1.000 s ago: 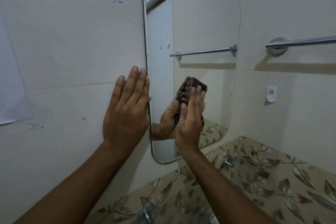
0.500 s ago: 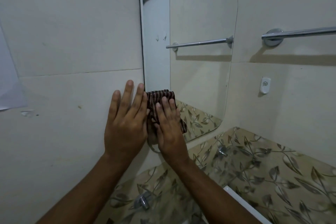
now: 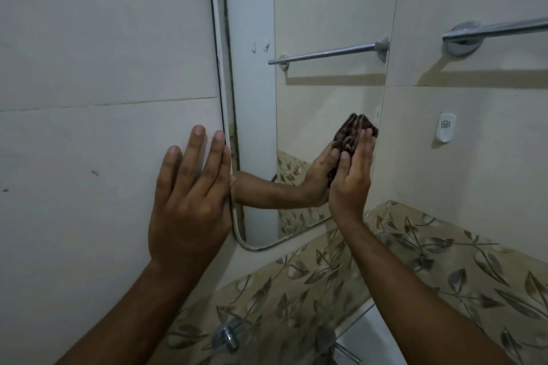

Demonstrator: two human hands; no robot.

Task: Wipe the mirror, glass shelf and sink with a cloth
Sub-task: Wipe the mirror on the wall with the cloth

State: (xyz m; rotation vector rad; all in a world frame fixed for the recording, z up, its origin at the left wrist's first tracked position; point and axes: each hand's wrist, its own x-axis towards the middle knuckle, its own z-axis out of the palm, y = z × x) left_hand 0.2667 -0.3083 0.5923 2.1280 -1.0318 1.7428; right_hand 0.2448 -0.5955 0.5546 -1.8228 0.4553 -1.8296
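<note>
The left hand (image 3: 189,204) lies flat on the wall (image 3: 103,142), fingers straight and slightly spread, holding nothing, its fingertips at the mirror (image 3: 311,98) edge. To its right, the right hand (image 3: 353,178) presses a folded dark cloth (image 3: 353,130) against the lower right of the glass, fingers straight over it. Further right on the wall are a white hook (image 3: 444,127) and, higher, a towel bar (image 3: 498,31). Leaf-patterned tiles (image 3: 415,270) run below both hands, with a tap (image 3: 228,335) below the left wrist.
</note>
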